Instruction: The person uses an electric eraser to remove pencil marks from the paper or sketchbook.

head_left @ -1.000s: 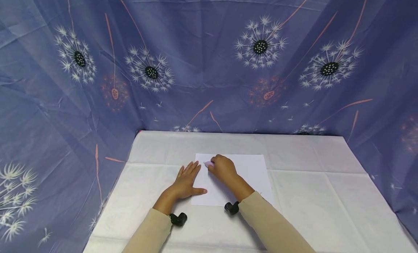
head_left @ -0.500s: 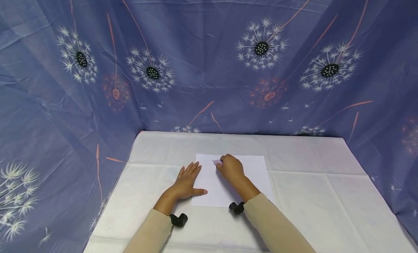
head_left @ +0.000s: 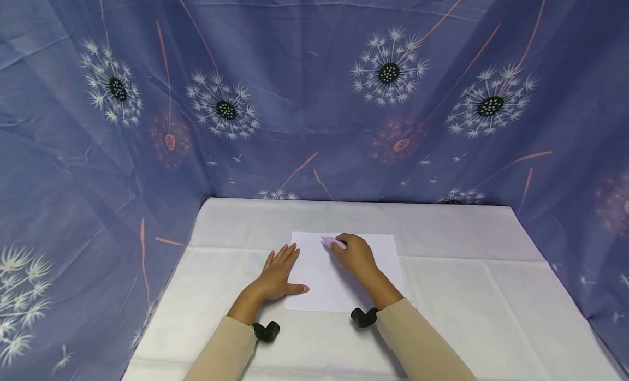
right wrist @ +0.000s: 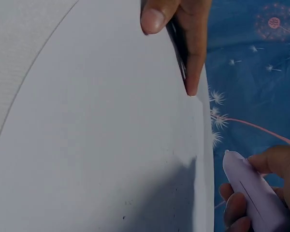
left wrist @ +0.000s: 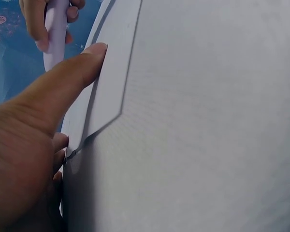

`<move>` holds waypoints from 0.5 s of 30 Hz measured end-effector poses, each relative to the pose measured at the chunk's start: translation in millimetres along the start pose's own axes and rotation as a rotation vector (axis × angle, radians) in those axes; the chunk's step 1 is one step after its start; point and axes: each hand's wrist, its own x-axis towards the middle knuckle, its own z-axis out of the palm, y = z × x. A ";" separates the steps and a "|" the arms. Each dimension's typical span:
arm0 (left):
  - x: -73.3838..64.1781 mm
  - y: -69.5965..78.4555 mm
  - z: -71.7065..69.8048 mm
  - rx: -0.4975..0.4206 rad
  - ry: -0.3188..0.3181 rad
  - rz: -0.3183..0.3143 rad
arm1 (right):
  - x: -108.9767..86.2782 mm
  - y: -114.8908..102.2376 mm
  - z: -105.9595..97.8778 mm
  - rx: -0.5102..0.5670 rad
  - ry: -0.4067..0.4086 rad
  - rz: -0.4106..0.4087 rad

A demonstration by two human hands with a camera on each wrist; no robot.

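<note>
A white sheet of paper (head_left: 319,293) lies flat on the white-covered table. My left hand (head_left: 276,274) rests on its left edge, fingers spread and straight, with the thumb (left wrist: 72,77) across the lower edge in the left wrist view. In my right hand (head_left: 360,255) I grip a lavender pen-shaped tool (head_left: 334,243), its narrow tip pointing left above the upper part of the paper. The right wrist view shows the tool (right wrist: 253,193) with a thick body, a dark lengthwise slit and a small pale tip, seen against the blue backdrop.
White cloth with fold lines covers the table (head_left: 462,293). A blue curtain (head_left: 304,97) with dandelion prints hangs behind the table's far edge and along its left. Black camera mounts (head_left: 267,331) sit at both wrists. Several small dark specks (right wrist: 124,217) show on the paper.
My right hand has moved to the right across the paper with the lavender tool, and more of the tool's body shows now. My left hand has stayed in place.
</note>
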 end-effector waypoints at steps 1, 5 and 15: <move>0.5 0.0 -0.2 -0.011 0.002 0.002 | -0.6 0.9 -1.6 0.024 0.000 0.004; 1.3 -0.4 -0.6 -0.029 -0.003 -0.002 | -4.2 4.0 -8.8 0.114 -0.018 0.028; -0.2 -0.1 0.2 -0.059 0.001 -0.018 | -16.2 19.6 -36.1 0.245 -0.028 0.102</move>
